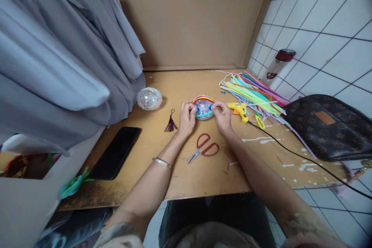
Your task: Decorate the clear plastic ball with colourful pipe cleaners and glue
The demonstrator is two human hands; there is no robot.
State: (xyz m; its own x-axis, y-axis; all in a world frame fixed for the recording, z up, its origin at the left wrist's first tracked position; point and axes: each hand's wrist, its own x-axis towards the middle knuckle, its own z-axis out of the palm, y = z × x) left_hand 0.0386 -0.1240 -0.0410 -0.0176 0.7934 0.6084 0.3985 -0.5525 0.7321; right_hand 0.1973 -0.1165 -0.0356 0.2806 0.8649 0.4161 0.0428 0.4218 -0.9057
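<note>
A clear round ball (204,107) is between my hands above the wooden table, with red and yellow bands arched over its top and a turquoise strip low on its front. My left hand (187,116) pinches its left side, by a small blue piece. On the opposite side my right hand (222,115) is closed at another blue piece. Red-handled scissors (202,149) lie open below the hands. A dark tassel (171,121) rests left of my left hand, and a yellow glue gun (239,111) lies right of my right hand.
A second clear ball (149,99) sits at the left back, near a grey curtain (58,46). A black phone (116,153) lies at the left. Colourful pipe cleaners (255,91), a bottle (277,66) and a brown bag (331,128) occupy the right. The glue gun's black cord (296,153) crosses there.
</note>
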